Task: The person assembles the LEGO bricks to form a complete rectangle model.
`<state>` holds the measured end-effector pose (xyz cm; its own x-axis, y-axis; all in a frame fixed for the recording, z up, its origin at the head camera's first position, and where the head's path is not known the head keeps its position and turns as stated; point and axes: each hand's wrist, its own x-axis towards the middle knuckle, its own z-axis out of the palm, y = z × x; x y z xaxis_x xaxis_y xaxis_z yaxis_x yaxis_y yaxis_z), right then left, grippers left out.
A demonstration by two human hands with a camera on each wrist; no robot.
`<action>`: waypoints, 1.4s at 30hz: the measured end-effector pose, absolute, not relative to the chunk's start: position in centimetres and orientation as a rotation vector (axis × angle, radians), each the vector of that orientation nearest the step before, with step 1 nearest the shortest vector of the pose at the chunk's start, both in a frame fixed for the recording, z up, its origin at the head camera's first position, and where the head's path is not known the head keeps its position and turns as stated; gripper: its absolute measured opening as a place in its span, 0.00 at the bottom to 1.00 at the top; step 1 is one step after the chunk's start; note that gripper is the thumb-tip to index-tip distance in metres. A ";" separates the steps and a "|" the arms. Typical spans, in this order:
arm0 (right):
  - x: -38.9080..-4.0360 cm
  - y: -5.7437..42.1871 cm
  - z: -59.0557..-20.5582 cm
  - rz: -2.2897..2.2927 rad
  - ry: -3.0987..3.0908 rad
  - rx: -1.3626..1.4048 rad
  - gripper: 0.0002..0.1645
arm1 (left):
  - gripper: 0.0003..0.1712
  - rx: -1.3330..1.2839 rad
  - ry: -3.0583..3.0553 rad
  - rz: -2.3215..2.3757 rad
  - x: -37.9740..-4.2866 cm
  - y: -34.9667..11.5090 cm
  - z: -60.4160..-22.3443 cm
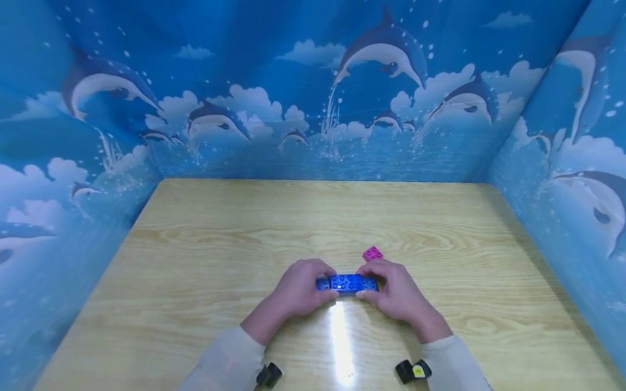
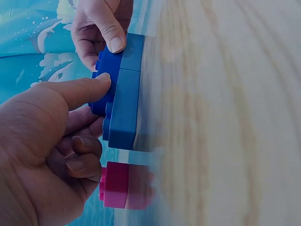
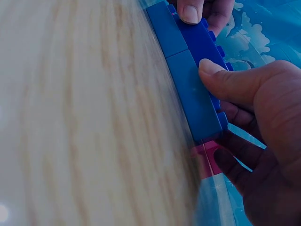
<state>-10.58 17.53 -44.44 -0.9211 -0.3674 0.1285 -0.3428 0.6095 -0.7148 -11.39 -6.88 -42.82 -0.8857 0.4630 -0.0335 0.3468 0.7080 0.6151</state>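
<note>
Two lighter blue building bricks lie end to end on the table, one lighter blue brick [image 2: 124,110] nearer the left hand and another lighter blue brick [image 3: 195,94] nearer the right. Across their joint sits a dark blue brick [image 1: 346,282], studs up, with lighter studs showing past both its ends. My left hand [image 1: 303,285] pinches the left end of the dark blue brick, thumb on its near side. At its right end, my right hand [image 1: 395,288] pinches the same brick between thumb and fingers.
A small pink brick [image 1: 373,253] lies on the wooden table [image 1: 220,239] just beyond the right hand. Dolphin-printed blue curtains [image 1: 274,146] stand along the back and both sides. Each wrist carries a small black device.
</note>
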 end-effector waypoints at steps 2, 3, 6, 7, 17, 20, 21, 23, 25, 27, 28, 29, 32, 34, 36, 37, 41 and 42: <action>-10.6 17.6 -44.3 -1.221 2.793 -0.601 0.22 | 0.24 0.660 2.733 0.942 -11.4 -7.0 -42.8; -10.6 17.6 -44.3 -1.220 2.792 -0.601 0.22 | 0.24 0.664 2.737 0.944 -11.4 -7.1 -42.8; -10.8 17.6 -44.4 -1.218 2.790 -0.604 0.22 | 0.24 0.670 2.752 0.940 -11.4 -7.3 -42.7; -10.8 17.6 -44.5 -1.215 2.792 -0.607 0.22 | 0.24 0.669 2.754 0.940 -11.4 -7.4 -42.7; -10.8 17.7 -44.6 -1.221 2.809 -0.579 0.23 | 0.22 0.652 2.773 0.922 -11.6 -8.3 -43.0; -10.8 17.7 -44.6 -1.219 2.809 -0.570 0.23 | 0.21 0.655 2.781 0.909 -11.6 -8.5 -43.0; -10.8 17.7 -44.6 -1.220 2.809 -0.569 0.23 | 0.20 0.653 2.781 0.905 -11.5 -8.6 -43.1; -10.8 17.8 -44.5 -1.219 2.811 -0.570 0.23 | 0.20 0.656 2.785 0.893 -11.5 -8.7 -43.1; -10.8 17.8 -44.5 -1.215 2.811 -0.577 0.24 | 0.20 0.657 2.788 0.882 -11.5 -8.8 -43.1; -10.8 18.0 -44.5 -1.210 2.814 -0.584 0.25 | 0.20 0.656 2.787 0.877 -11.5 -8.8 -43.1; -10.8 18.1 -44.4 -1.212 2.814 -0.582 0.26 | 0.20 0.657 2.787 0.875 -11.5 -8.8 -43.1; -10.8 18.2 -44.4 -1.224 2.810 -0.578 0.27 | 0.20 0.657 2.787 0.874 -11.4 -8.8 -43.1; -10.8 18.7 -44.1 -1.299 2.803 -0.566 0.27 | 0.20 0.652 2.789 0.870 -11.4 -8.8 -43.1; -10.9 19.1 -44.0 -1.363 2.811 -0.563 0.25 | 0.21 0.649 2.790 0.866 -11.4 -8.8 -43.1; -11.1 19.4 -43.9 -1.407 2.844 -0.573 0.22 | 0.21 0.646 2.793 0.861 -11.4 -8.8 -43.1; -11.3 19.5 -43.9 -1.418 2.870 -0.567 0.21 | 0.21 0.645 2.794 0.860 -11.4 -8.8 -43.2; -11.8 19.6 -43.7 -1.388 2.980 -0.480 0.21 | 0.21 0.642 2.795 0.851 -11.4 -8.8 -43.3; -11.9 19.5 -43.7 -1.372 2.999 -0.441 0.22 | 0.21 0.637 2.795 0.851 -11.3 -8.8 -43.3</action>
<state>-11.94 19.52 -43.70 -0.9479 -0.1610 0.2748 -0.3132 0.6281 -0.7123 -11.34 -8.79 -43.31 -0.8982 0.4391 -0.0207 0.3531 0.7488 0.5609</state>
